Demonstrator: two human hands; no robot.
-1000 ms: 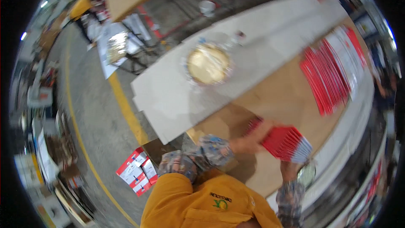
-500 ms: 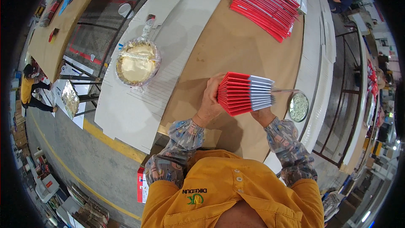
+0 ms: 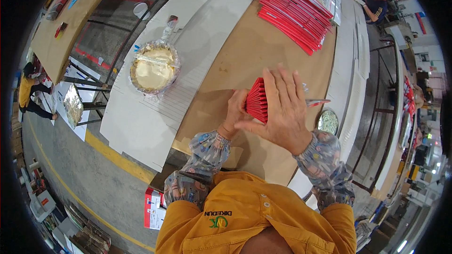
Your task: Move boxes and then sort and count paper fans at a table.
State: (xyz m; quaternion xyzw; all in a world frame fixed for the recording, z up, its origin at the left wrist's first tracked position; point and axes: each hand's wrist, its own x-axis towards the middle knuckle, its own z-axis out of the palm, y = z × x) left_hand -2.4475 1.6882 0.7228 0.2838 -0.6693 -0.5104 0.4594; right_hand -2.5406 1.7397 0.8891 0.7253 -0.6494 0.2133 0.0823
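A pleated bundle of folded red card (image 3: 256, 101) stands up off the brown table top, its folds fanned. My left hand (image 3: 234, 114) is wrapped round its left side and holds it. My right hand (image 3: 288, 113) lies flat against its right side, fingers stretched and thumb apart, covering the pale end of the bundle. Beyond the right fingers a thin flat strip (image 3: 318, 102) sticks out to the right; what it belongs to is hidden. A round dish (image 3: 328, 121) with whitish-green contents sits right of that hand.
Red and white flat cartons (image 3: 301, 16) are piled at the far end of the table. On the left, a plastic-lined bowl (image 3: 154, 68) holds pale paste, with a plastic-wrapped brush (image 3: 169, 27) beside it. Co-workers stand at the far right (image 3: 374, 2) and left (image 3: 32, 91).
My right hand has come up from beneath the bundle and now lies flat over its pale end. The left hand keeps its hold. The co-worker at far right has shifted.
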